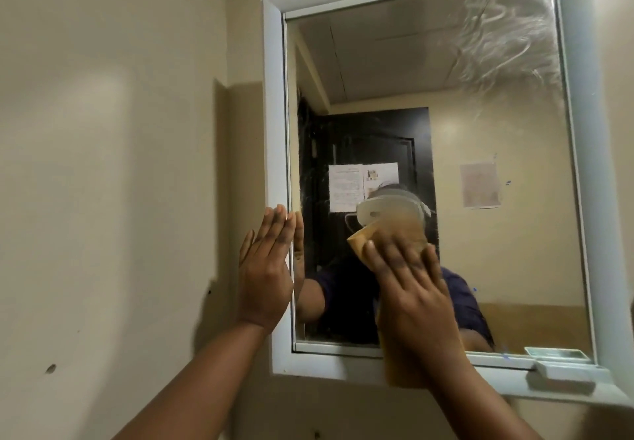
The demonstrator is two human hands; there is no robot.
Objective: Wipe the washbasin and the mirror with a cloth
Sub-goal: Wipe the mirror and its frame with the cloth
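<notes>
The mirror [429,165], filling the right of the frame, shows smeary streaks at its upper right, so wiping looks unfinished (washbasin out of view). The right hand [411,288] presses the yellow cloth [360,242] flat-fingered on the lower centre glass; the left hand [266,268] rests open on the white frame [274,113]'s left edge

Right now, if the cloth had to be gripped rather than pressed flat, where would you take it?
Probably at the cloth's free upper left corner, coming from the left. That corner sticks out past the fingertips of the right hand, which lies flat over the rest against the mirror. A tail also seems to hang below the wrist, but it is blurred.
</notes>
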